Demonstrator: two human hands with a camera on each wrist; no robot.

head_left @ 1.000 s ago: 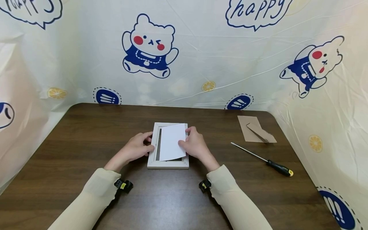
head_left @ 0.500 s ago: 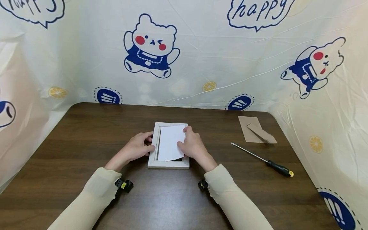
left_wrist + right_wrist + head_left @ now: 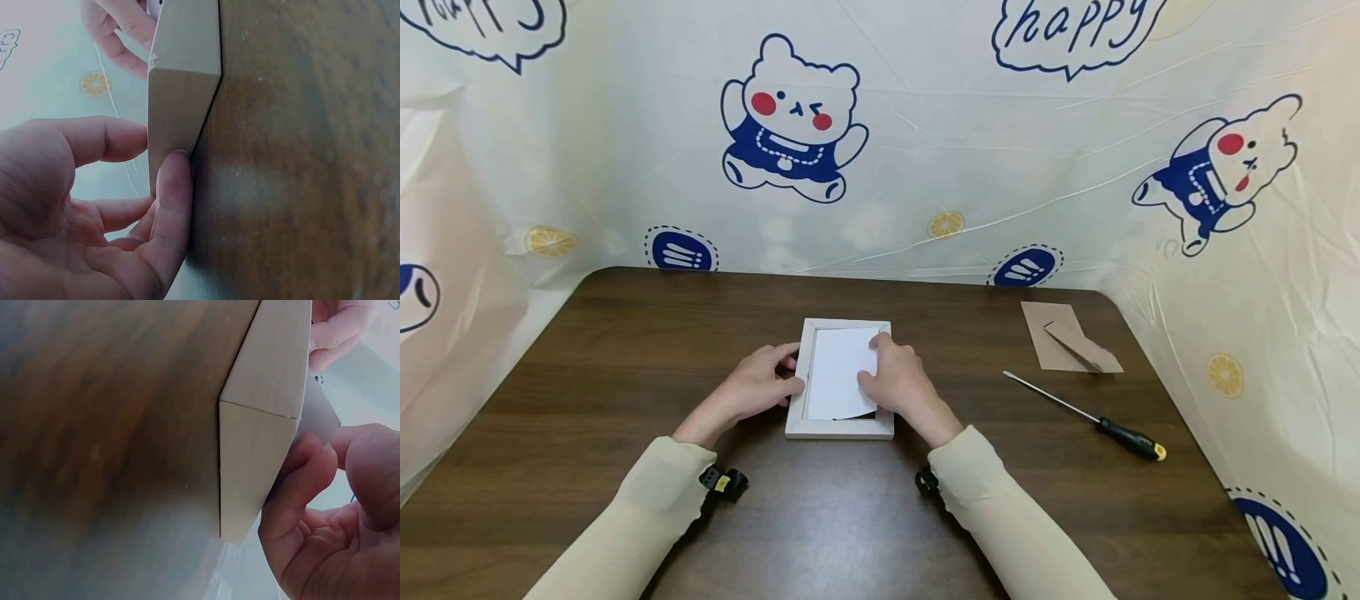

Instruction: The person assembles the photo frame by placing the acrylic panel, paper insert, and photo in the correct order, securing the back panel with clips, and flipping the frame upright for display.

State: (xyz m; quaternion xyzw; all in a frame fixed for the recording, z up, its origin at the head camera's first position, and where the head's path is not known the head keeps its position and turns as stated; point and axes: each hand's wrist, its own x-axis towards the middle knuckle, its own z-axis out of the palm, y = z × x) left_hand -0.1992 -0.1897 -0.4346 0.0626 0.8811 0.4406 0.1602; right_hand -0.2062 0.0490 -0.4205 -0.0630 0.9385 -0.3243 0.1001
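A white picture frame (image 3: 839, 429) lies on the wooden table with its recessed side up. Over its recess sits a white card (image 3: 838, 373), its lower right corner slightly raised, with a dark gap beneath. My left hand (image 3: 758, 383) holds the frame's left edge; in the left wrist view its thumb and curled fingers meet the pale frame side (image 3: 175, 106). My right hand (image 3: 901, 379) pinches the card's right edge between thumb and fingers. In the right wrist view, the card (image 3: 320, 412) tilts above the frame's rim, and part of it is hidden by the fingers.
To the right lies a flathead screwdriver (image 3: 1086, 417) with a black and yellow handle. Behind it are a brown cardboard sheet (image 3: 1041, 321) and a torn cardboard strip (image 3: 1078, 343). A printed curtain (image 3: 917, 150) hangs around the table (image 3: 647, 358).
My right hand has moved left with the card, which now covers the recess's left part and sits lower at that side. The left hand and frame stay nearly in place.
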